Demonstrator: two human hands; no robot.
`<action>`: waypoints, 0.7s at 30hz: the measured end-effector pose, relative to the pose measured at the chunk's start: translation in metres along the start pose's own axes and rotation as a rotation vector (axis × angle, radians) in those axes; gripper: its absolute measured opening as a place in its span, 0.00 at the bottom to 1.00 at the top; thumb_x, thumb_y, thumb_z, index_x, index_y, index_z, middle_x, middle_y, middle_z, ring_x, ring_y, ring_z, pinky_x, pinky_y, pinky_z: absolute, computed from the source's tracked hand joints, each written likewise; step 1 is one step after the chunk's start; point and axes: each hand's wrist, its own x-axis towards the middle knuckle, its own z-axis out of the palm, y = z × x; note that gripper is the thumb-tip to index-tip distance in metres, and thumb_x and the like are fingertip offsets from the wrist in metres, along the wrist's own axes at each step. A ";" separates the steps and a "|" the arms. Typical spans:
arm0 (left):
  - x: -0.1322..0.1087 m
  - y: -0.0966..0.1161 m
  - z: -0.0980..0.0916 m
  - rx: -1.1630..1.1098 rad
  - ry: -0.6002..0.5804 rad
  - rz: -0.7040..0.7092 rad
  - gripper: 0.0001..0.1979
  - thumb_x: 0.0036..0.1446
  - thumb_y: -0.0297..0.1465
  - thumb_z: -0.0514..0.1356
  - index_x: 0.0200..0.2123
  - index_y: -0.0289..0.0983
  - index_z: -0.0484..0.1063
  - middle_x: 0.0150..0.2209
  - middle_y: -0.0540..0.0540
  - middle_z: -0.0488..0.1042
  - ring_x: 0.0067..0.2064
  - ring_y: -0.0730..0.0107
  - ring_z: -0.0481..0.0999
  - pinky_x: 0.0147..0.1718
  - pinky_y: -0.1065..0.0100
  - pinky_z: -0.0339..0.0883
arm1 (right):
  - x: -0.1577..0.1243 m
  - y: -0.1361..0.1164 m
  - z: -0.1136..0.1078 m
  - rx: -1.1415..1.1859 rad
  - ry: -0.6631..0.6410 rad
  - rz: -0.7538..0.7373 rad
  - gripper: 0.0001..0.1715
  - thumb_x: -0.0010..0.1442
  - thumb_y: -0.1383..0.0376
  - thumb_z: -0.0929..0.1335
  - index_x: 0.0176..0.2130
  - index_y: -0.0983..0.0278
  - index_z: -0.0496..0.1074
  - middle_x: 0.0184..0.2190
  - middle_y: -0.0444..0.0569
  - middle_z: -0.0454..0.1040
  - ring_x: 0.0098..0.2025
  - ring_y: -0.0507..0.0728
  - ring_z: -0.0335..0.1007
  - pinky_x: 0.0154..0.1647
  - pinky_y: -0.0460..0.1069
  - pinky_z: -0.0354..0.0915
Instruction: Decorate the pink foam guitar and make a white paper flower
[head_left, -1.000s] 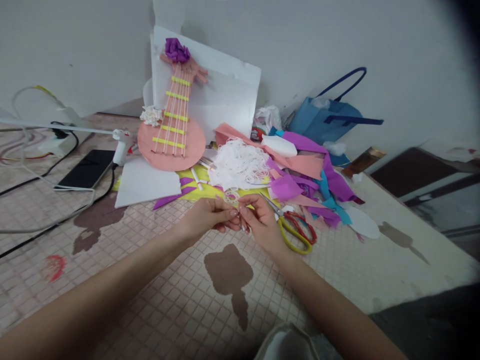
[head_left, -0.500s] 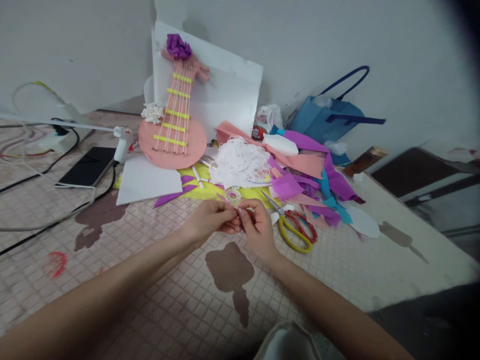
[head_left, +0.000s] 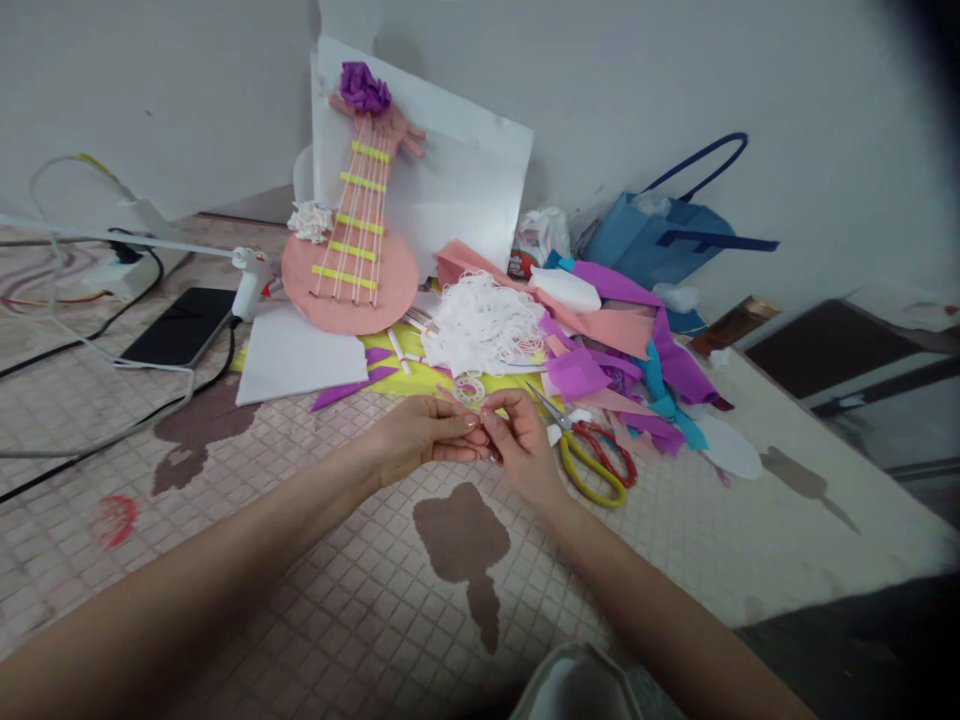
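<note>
My left hand (head_left: 431,432) and my right hand (head_left: 519,440) meet fingertip to fingertip above the table's front half. Both are closed in a pinch, and whatever lies between the fingers is too small or hidden to make out. Just beyond the fingertips lies a small roll of clear tape (head_left: 469,388). Scissors (head_left: 592,462) with yellow and red handles rest beside my right hand, blades pointing away. A tangled heap of white string (head_left: 484,322) sits behind the hands on a yellow sheet (head_left: 420,378).
A pink paper guitar (head_left: 349,275) with a purple paper flower (head_left: 365,88) leans on a white board (head_left: 469,170). At left are a glue gun (head_left: 246,285), a phone (head_left: 178,327) and cables. Crepe paper scraps (head_left: 581,372) and a blue bag (head_left: 645,235) lie right.
The whole view has shifted slightly. My hands stay together, with the left fingers a little straighter and the fingertips still pinched.
</note>
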 end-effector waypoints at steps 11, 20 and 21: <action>0.000 0.000 0.004 -0.020 0.034 -0.001 0.05 0.52 0.27 0.62 0.28 0.29 0.74 0.25 0.47 0.77 0.27 0.76 0.77 0.31 0.76 0.70 | -0.002 -0.002 0.007 0.084 0.025 0.033 0.07 0.59 0.58 0.65 0.37 0.57 0.63 0.28 0.40 0.63 0.26 0.47 0.59 0.23 0.42 0.60; 0.001 0.004 -0.006 0.067 -0.049 0.012 0.07 0.50 0.29 0.64 0.29 0.30 0.75 0.26 0.46 0.77 0.30 0.71 0.79 0.32 0.73 0.72 | 0.000 0.000 0.001 0.019 -0.035 -0.008 0.06 0.60 0.59 0.64 0.37 0.58 0.63 0.31 0.41 0.63 0.27 0.48 0.58 0.25 0.42 0.59; 0.001 0.004 -0.006 0.080 -0.048 0.019 0.06 0.51 0.29 0.64 0.29 0.30 0.75 0.26 0.46 0.77 0.30 0.71 0.79 0.32 0.73 0.72 | 0.000 0.000 0.001 -0.004 -0.034 -0.020 0.06 0.60 0.59 0.64 0.37 0.59 0.63 0.31 0.42 0.63 0.28 0.48 0.59 0.26 0.43 0.60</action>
